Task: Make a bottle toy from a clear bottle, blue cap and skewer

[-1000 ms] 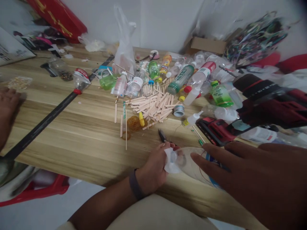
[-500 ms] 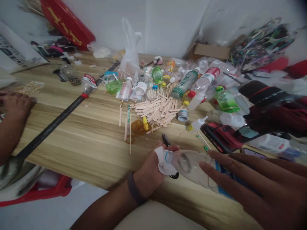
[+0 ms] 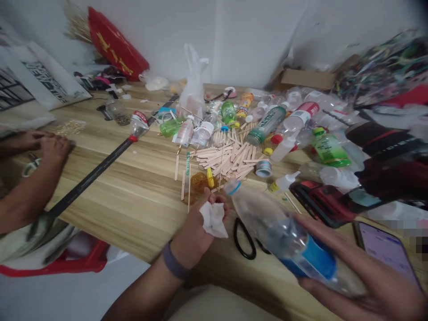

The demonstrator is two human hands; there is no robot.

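A clear plastic bottle (image 3: 267,223) with a blue label is gripped near its base by my right hand (image 3: 361,272), its neck tilted up and to the left. My left hand (image 3: 200,227), with a dark band on the wrist, is curled around a piece of white tissue (image 3: 214,219). The bottle's neck stands apart from the tissue, to its right. Black-handled scissors (image 3: 245,239) lie on the table under the bottle, their blades hidden. Wooden craft sticks (image 3: 230,156) lie heaped beyond my hands, beside rubber bands (image 3: 199,182) and a yellow clip-like piece (image 3: 210,177).
A red and black cordless drill (image 3: 377,165) and a phone (image 3: 384,249) lie at right. Several plastic bottles (image 3: 267,125) crowd the back. A long black strip (image 3: 96,174) crosses the left, near another person's hands (image 3: 55,145). A small glue bottle (image 3: 284,182) stands near the sticks.
My right hand has closed around the bottle near its base. The bottle's neck has come out of the tissue in my left hand. The view has shifted, showing more of the left side.
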